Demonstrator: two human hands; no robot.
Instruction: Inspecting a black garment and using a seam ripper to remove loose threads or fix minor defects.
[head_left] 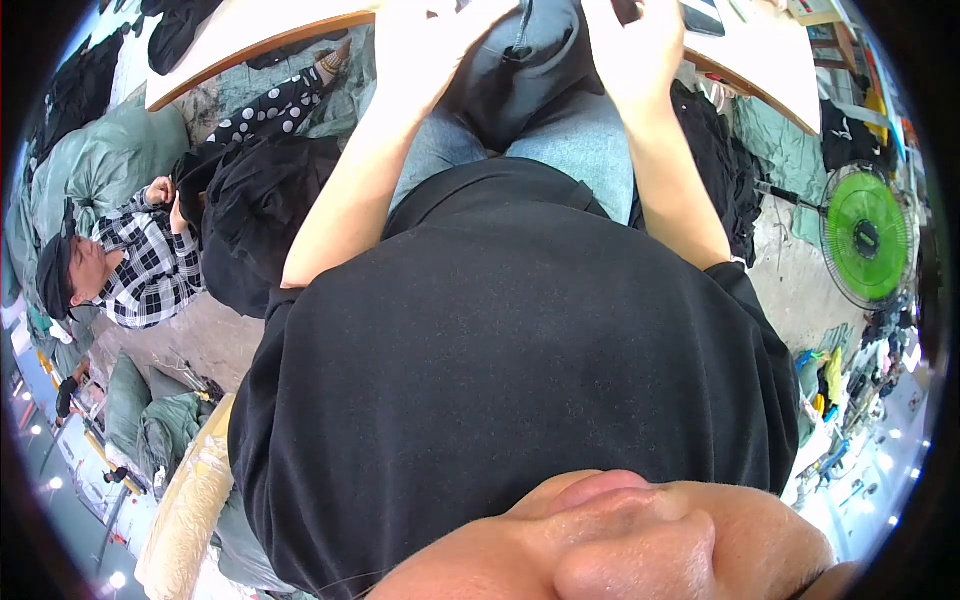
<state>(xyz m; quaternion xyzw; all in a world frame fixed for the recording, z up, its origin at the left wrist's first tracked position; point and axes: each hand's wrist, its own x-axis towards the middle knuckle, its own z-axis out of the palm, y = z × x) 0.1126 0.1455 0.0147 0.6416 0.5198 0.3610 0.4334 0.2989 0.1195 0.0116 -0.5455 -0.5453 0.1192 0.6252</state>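
Cloth-strewn workshop floor (785, 262) is spreading around a wood-edged table (770, 65); dark fabric (505, 95), likely handling soft and light, best held by its folds (522, 55), is draping over the lap (585, 145) between left hand (432, 45) and right hand (642, 50), their grip cropped and impossible to tell

Wearer's two hands (425, 45) (642, 50), one green fan (866, 237)
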